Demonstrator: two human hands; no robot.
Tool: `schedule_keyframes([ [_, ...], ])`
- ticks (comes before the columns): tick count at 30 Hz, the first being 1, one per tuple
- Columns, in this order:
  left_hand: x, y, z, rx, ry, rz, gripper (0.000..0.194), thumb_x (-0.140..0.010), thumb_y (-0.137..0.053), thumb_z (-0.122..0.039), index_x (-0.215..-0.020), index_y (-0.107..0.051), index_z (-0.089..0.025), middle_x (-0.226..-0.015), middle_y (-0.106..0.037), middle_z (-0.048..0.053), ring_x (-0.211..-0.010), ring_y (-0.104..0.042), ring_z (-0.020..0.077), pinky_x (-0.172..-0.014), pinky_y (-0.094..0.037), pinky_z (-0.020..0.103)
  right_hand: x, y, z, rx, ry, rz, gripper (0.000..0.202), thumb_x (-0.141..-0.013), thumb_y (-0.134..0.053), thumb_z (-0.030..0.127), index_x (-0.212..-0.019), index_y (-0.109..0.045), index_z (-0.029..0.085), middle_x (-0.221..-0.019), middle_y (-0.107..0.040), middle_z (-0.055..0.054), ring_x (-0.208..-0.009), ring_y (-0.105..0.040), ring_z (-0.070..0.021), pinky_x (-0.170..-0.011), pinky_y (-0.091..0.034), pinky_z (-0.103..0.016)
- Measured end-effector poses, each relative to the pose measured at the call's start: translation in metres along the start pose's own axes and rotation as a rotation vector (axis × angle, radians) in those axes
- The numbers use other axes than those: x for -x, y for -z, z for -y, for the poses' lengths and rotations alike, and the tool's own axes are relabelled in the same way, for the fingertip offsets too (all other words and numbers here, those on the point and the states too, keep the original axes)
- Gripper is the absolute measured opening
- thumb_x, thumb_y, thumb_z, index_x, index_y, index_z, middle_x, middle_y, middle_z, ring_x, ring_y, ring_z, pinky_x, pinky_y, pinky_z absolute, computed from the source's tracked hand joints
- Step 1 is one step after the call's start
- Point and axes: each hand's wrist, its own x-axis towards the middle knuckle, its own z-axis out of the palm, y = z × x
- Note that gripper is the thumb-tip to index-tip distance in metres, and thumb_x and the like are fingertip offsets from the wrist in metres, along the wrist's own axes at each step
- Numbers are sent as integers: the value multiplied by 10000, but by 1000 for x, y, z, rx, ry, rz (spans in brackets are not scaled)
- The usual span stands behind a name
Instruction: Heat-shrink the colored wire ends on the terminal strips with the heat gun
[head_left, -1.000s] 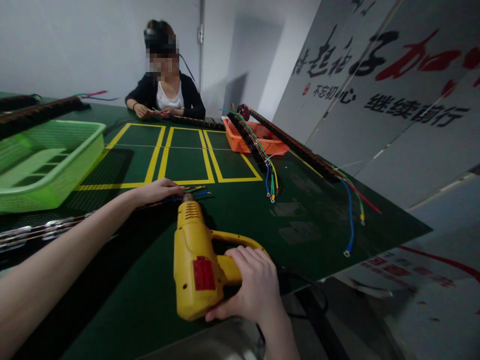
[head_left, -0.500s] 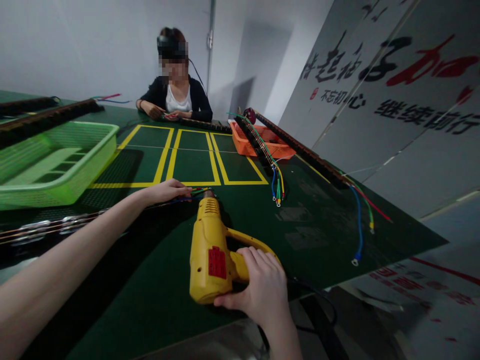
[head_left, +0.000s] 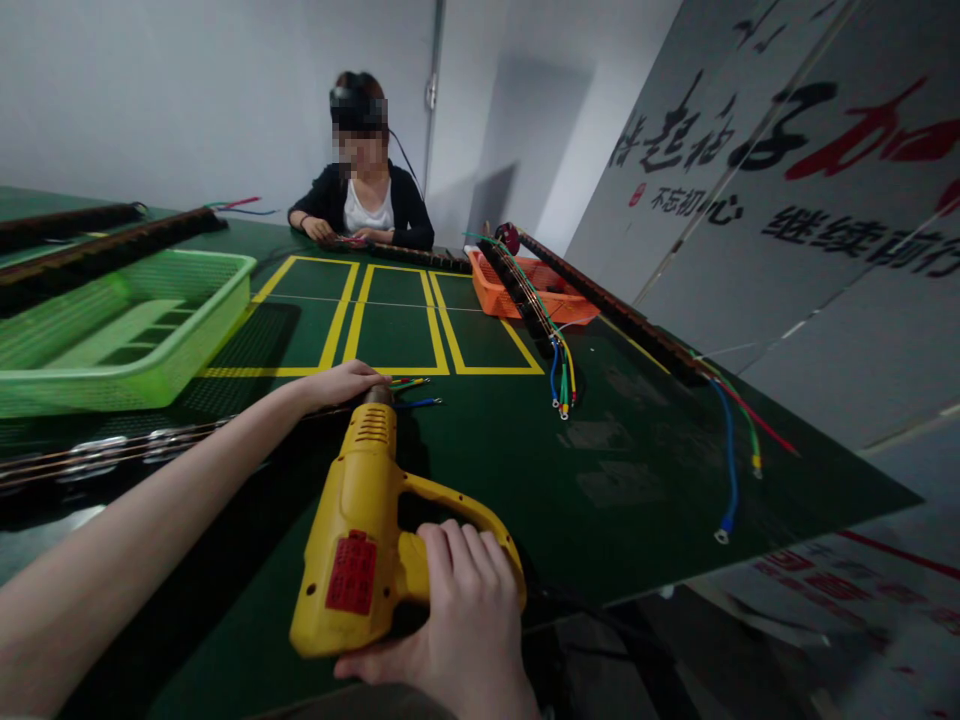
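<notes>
My right hand (head_left: 457, 610) is closed round the handle of a yellow heat gun (head_left: 360, 510) with a red label. The gun's metal nozzle points away from me, close beside the fingers of my left hand (head_left: 346, 382). Those fingers are pressed together on a bundle of wires (head_left: 409, 383), coloured green, yellow, red and blue, whose lugged ends stick out to the right. Under my left forearm, the wires lead back along a long black strip (head_left: 150, 445) with clear wrapping on it.
A green basket (head_left: 202, 300) stands at the left, an orange basket (head_left: 525, 290) at the back right. Long dark strips with wire ends (head_left: 724, 470) lie across the right side. Opposite sits a person (head_left: 367, 200) handling another strip. Yellow tape (head_left: 442, 340) marks the green table.
My right hand has drawn the heat gun leftward and nearer to me, tilting it; the nozzle now sits closer to my left fingers. The wire ends show more plainly. The view has shifted slightly.
</notes>
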Motion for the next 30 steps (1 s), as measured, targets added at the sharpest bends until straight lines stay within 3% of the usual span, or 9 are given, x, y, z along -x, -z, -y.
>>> schedule_keyframes([
  [6, 3, 0, -4, 45, -11, 55, 639, -700, -457, -694, -872, -712, -134, -804, -688, 47, -729, -598, 185, -692, -460, 252, 1, -5, 2, -19, 4, -20, 908, -423, -309, 974, -833, -593, 215, -739, -635, -23, -718, -596, -213, -717, -413, -362],
  [14, 4, 1, -3, -28, -52, 75, 756, -717, -356, -769, -901, -718, -131, -833, -684, 61, -744, -588, 189, -673, -452, 247, -4, 6, -18, -34, 41, 55, 936, -357, -349, 977, -828, -608, 210, -724, -619, -6, -701, -577, -196, -692, -392, -339],
  [25, 2, 0, 0, -65, -108, 43, 641, -759, -393, -681, -862, -723, -141, -860, -688, 53, -811, -581, 190, -779, -433, 247, -6, 17, -35, -89, 40, 119, 861, -411, -371, 956, -788, -597, 215, -713, -613, -3, -708, -581, -197, -708, -373, -336],
  [30, 0, 0, 1, -78, -120, 59, 613, -787, -380, -639, -887, -714, -135, -850, -685, 43, -801, -579, 185, -797, -426, 249, -10, 23, -44, -103, 32, 157, 869, -336, -438, 944, -799, -610, 229, -735, -638, 5, -717, -596, -202, -732, -387, -341],
])
